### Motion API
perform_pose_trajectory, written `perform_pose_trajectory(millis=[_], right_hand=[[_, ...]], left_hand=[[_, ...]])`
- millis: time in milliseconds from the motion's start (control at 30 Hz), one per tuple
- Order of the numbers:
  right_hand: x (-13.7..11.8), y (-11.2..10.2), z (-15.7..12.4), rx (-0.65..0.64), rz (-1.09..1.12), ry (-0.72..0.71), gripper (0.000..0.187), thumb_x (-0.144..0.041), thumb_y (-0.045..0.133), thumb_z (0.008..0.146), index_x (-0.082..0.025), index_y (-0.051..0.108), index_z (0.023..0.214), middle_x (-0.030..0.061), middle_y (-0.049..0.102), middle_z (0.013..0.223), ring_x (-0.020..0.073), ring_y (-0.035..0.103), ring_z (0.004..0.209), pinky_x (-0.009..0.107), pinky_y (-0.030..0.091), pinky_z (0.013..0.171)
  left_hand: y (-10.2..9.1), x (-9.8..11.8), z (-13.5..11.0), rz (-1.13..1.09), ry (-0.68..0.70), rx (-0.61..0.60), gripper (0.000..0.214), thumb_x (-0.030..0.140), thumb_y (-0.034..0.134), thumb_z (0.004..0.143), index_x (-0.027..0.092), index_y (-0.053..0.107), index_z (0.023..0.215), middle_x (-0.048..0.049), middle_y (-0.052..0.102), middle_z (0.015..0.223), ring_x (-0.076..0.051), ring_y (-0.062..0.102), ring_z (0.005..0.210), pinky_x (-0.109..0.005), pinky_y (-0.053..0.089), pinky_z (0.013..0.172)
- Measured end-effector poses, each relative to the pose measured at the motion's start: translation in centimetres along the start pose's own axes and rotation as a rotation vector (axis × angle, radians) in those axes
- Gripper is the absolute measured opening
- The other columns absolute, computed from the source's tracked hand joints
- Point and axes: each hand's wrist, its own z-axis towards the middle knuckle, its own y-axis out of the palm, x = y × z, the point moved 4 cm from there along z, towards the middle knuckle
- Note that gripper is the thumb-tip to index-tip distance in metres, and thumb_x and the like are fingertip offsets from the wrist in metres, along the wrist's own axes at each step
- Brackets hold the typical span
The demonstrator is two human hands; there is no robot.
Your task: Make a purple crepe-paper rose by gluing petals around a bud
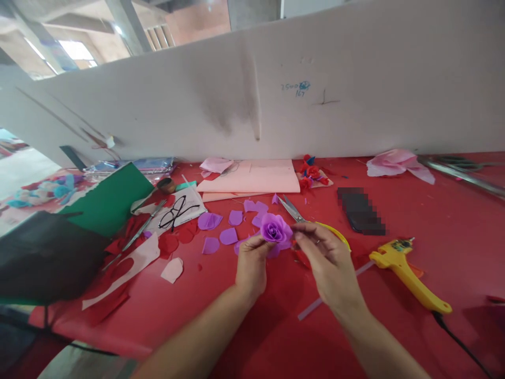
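A purple paper rose (274,230) with layered, curled petals is held upright over the table. My left hand (251,266) is closed around its base, thumb and fingers pinching from below. At the flower's right edge, the fingertips of my right hand (331,260) pinch an outer petal. Behind that hand lie scissors (292,208) with yellow handles, partly covered by it. Several cut purple petals (229,236) are scattered to the left of the flower, and some are partly hidden behind it.
A yellow glue gun (412,276) with a cord lies right, near a translucent glue stick (310,309) and a dark blurred phone-like object (361,211). Pink sheets (252,178) and red flowers (311,172) sit behind. Eyeglasses (177,213) and red and pink scraps lie left.
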Motion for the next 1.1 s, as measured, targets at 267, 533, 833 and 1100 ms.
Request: perform_pose_trajectory(millis=[267,533,833,1100], right_hand=[[-1.5,-0.8,0.3,-0.025,-0.116,-0.055,0.015,-0.033,0.065,0.083,-0.021,0.068,0.092,0.0019,0.07,0.086,0.0156,0.064,0.078,0.028,0.052,0.076],[-0.6,-0.6,0.0,0.025,-0.121,-0.013,0.015,-0.035,0.064,0.083,-0.02,0.067,0.087,0.0026,0.069,0.079,0.0174,0.065,0.073,0.03,0.052,0.071],[-1.0,-0.4,-0.1,0.034,-0.128,-0.014,0.013,-0.033,0.063,0.083,-0.02,0.066,0.085,-0.0003,0.065,0.068,0.013,0.061,0.061,0.024,0.049,0.06],[-1.1,-0.4,-0.2,0.044,-0.108,-0.015,0.013,-0.033,0.063,0.084,-0.019,0.065,0.085,-0.0009,0.065,0.066,0.0121,0.061,0.06,0.023,0.048,0.059]], left_hand=[[0.4,0.2,-0.3,0.113,-0.007,-0.045,0.015,0.031,0.078,0.065,0.017,0.078,0.07,-0.0036,0.069,0.063,-0.012,0.053,0.058,-0.027,0.041,0.062],[0.6,0.2,-0.2,0.107,-0.015,-0.045,0.017,0.032,0.079,0.063,0.017,0.078,0.073,-0.0044,0.071,0.065,-0.012,0.055,0.059,-0.027,0.042,0.063],[0.4,0.1,-0.1,0.091,-0.035,-0.004,0.012,0.025,0.079,0.061,0.018,0.077,0.07,-0.0027,0.071,0.066,-0.011,0.054,0.06,-0.026,0.04,0.063],[0.5,0.0,-0.2,0.077,-0.038,-0.019,0.009,0.023,0.077,0.062,0.018,0.077,0.07,-0.0022,0.071,0.065,-0.011,0.054,0.061,-0.026,0.039,0.064]])
